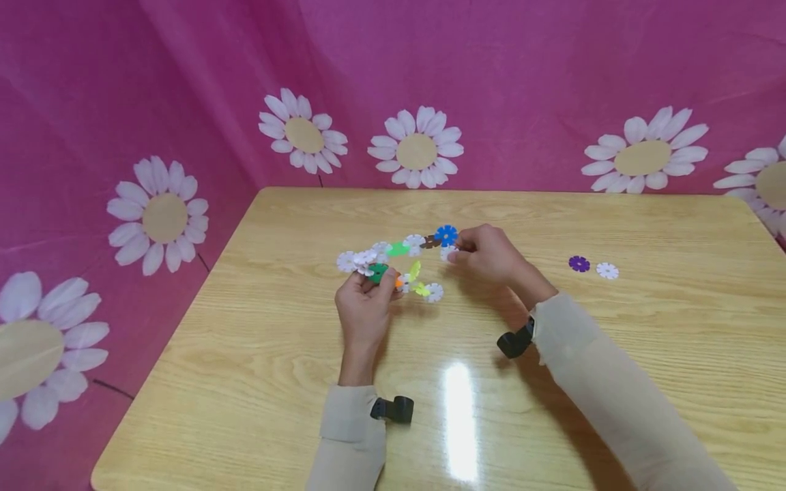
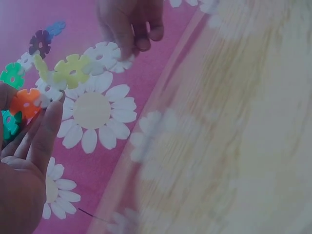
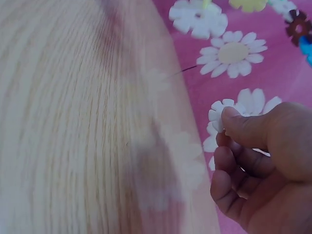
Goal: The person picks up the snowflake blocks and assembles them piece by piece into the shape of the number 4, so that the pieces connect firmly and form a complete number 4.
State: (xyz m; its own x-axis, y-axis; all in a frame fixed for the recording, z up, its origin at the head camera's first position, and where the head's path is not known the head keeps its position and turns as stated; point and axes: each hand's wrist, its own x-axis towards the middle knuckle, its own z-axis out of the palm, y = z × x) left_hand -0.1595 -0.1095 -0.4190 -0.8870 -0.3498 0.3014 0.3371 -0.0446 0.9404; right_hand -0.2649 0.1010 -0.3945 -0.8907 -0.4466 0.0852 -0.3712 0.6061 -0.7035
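My left hand (image 1: 362, 310) grips a chain of notched flower-shaped plastic discs by its dark green disc (image 1: 377, 273), thumb on the near side. One branch runs back and right through a light green disc (image 1: 398, 249) and a brown disc (image 1: 429, 242) to a blue disc (image 1: 446, 235). The nearer branch passes an orange disc (image 2: 25, 103) and yellow discs to a white end disc (image 1: 434, 292). Between thumb and forefinger my right hand (image 1: 491, 256) pinches a single white disc (image 3: 222, 114), just below the blue disc in the head view.
To the right on the wooden table (image 1: 258, 341) lie a purple disc (image 1: 579, 264) and a loose white disc (image 1: 607, 271), side by side. A pink curtain (image 1: 522, 88) with large daisies hangs behind the table and along its left. Each wrist carries a black camera.
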